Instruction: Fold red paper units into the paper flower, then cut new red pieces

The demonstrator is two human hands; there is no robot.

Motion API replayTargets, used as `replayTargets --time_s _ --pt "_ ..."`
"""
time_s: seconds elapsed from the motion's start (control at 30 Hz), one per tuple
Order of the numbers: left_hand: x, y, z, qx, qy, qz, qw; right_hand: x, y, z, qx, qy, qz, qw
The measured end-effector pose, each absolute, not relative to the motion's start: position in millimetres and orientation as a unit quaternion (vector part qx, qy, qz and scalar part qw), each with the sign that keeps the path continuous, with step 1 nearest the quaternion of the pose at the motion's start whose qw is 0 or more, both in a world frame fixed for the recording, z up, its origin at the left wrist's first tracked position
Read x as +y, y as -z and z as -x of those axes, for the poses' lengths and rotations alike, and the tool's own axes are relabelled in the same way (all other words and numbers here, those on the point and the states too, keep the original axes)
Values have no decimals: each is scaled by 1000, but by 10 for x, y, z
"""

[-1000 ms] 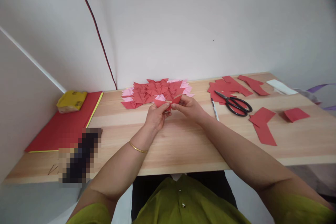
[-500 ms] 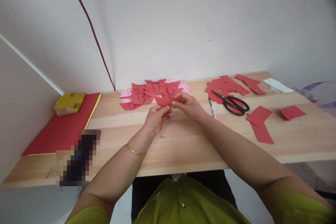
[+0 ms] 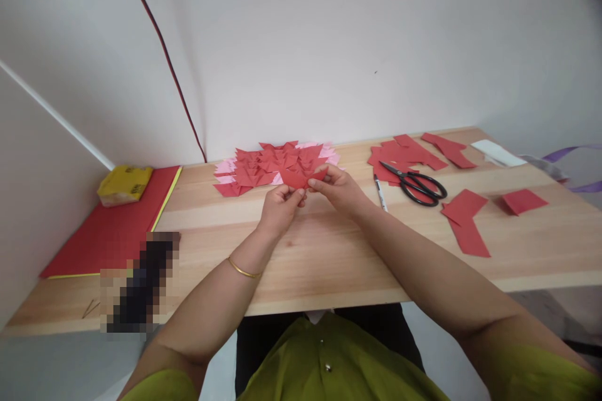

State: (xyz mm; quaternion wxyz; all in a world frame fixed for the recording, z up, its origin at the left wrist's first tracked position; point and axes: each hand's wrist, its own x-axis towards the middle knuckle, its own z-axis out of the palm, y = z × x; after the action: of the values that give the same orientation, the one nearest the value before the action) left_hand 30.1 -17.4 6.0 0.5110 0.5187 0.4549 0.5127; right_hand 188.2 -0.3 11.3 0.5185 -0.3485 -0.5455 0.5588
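Centrally in frame, folded red paper (image 3: 294, 179), long axis left-right; right hand (image 3: 342, 191), fingers clamped on right end; left hand (image 3: 278, 208), fingers pinching lower edge.

Pixelation blurs the dark object (image 3: 143, 285) at the left of the table (image 3: 329, 269), the left hand (image 3: 279, 207) and right hand (image 3: 341, 191) hide parts of the folded red paper (image 3: 295, 180), the yellow packet's (image 3: 117, 185) lettering (image 3: 137, 190) is too small to read, and the purple strap (image 3: 560, 153) and dark cable (image 3: 163, 45) run out of view.
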Motion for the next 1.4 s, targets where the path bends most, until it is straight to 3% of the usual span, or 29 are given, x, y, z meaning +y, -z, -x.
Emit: replayTargets --time_s 0.23,0.47,0.8,1.03,1.23,1.4 --pt "-185 -101 -301 493 -509 -577 406 29 -32 -1871 -524 -595 307 527" --pt "-199 -99 -343 437 -512 -514 532 -14 -131 -1872 -543 -553 335 536" --pt "-145 -109 -320 434 -554 -481 523 -43 -132 -1835 -556 -553 362 503" --pt "-152 -146 -335 387 -559 -424 598 -12 -109 -1817 -516 -591 362 504" --pt "-89 -100 -237 422 -541 -496 532 3 -107 -1911 -517 -652 337 441" --pt "-91 -114 -152 446 -447 -602 489 -18 -187 -1967 -617 -545 401 401"
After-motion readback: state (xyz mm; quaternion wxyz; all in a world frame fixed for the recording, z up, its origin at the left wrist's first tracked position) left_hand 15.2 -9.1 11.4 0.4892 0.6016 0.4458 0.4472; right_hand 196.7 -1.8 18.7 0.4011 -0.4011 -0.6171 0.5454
